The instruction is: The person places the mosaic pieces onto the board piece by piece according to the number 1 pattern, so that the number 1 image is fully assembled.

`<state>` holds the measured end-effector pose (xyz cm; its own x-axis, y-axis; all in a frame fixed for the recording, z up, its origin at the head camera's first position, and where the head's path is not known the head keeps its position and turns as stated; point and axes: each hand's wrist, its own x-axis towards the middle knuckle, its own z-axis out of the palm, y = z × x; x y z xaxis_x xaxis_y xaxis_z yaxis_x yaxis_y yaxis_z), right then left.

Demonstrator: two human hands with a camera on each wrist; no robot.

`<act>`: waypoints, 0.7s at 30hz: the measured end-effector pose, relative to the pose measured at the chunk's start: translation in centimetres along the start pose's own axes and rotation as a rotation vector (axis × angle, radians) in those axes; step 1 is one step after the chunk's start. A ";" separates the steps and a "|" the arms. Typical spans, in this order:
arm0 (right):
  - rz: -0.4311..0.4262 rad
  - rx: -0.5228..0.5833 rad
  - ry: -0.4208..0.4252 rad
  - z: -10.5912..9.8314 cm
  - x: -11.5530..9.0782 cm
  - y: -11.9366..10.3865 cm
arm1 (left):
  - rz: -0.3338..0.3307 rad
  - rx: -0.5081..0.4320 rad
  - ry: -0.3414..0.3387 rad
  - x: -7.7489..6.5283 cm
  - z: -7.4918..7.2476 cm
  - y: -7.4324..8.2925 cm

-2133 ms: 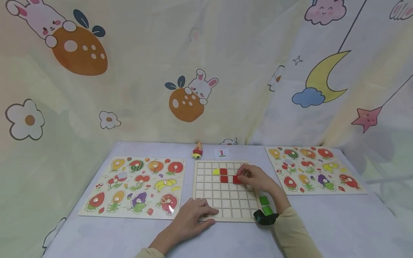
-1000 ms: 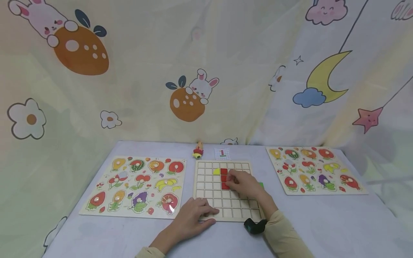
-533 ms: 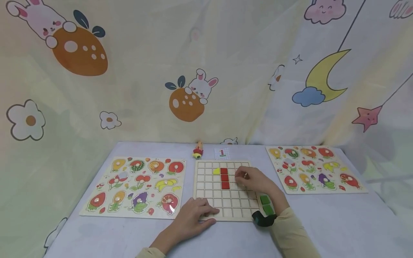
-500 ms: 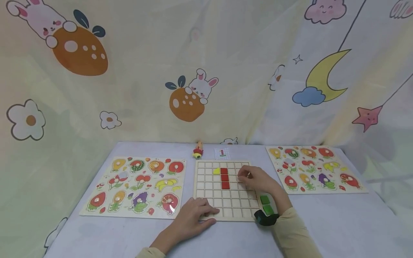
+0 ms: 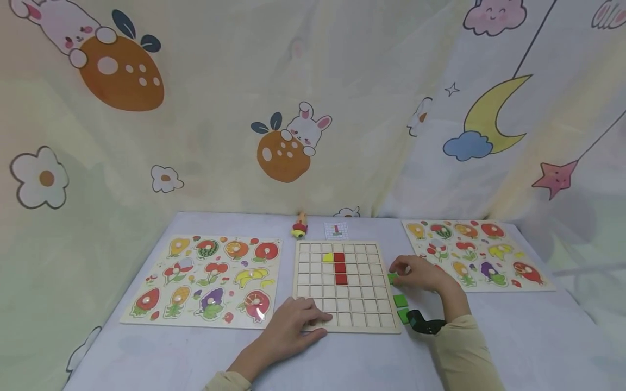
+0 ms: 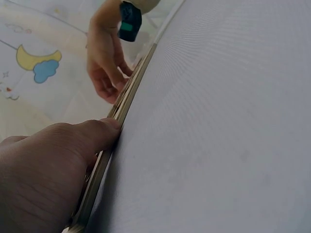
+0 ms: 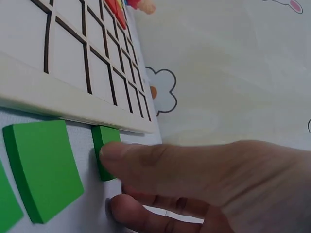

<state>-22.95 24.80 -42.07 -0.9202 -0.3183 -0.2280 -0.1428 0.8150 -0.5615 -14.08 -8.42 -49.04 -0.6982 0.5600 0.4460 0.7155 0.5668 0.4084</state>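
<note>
In the head view, a wooden grid board [image 5: 362, 304] lies at the middle of the table. Three red square tiles [image 5: 340, 267] form a column on it, with a yellow piece [image 5: 328, 258] left of the top one. My left hand [image 5: 292, 331] rests on the board's front left part, its thumb [image 6: 104, 128] along the edge. Beyond the board's right edge, my right hand [image 5: 420, 274] pinches a green square tile [image 7: 109, 138], thumb over its face; the other fingers are partly hidden. Two more green tiles [image 5: 400, 301] lie nearer the front.
Fruit puzzle boards lie on the left [image 5: 205, 320] and right [image 5: 528, 285]. Behind the grid board are a small printed grid card [image 5: 342, 230] and a small toy figure [image 5: 300, 226]. A patterned cloth [image 5: 215, 136] hangs behind the table.
A third red tile was set below the other two by my right hand. That hand then moved right, off the board, to a green tile. My left hand stayed put.
</note>
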 end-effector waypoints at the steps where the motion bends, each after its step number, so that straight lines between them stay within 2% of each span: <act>1: 0.005 -0.003 -0.003 0.0 0.0 0.0 | 0.002 0.000 0.001 0.0 0.0 0.0; 15: -0.017 0.047 0.047 0.2 0.2 0.5 | -0.012 -0.008 -0.013 0.0 0.1 0.0; 21: -0.028 0.083 0.071 0.3 0.5 0.2 | 0.008 0.017 0.009 -0.1 0.1 -0.1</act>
<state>-23.34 24.64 -42.50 -0.9401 -0.3031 -0.1560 -0.1411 0.7627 -0.6312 -14.09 -8.43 -49.19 -0.6920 0.5594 0.4563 0.7206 0.5727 0.3908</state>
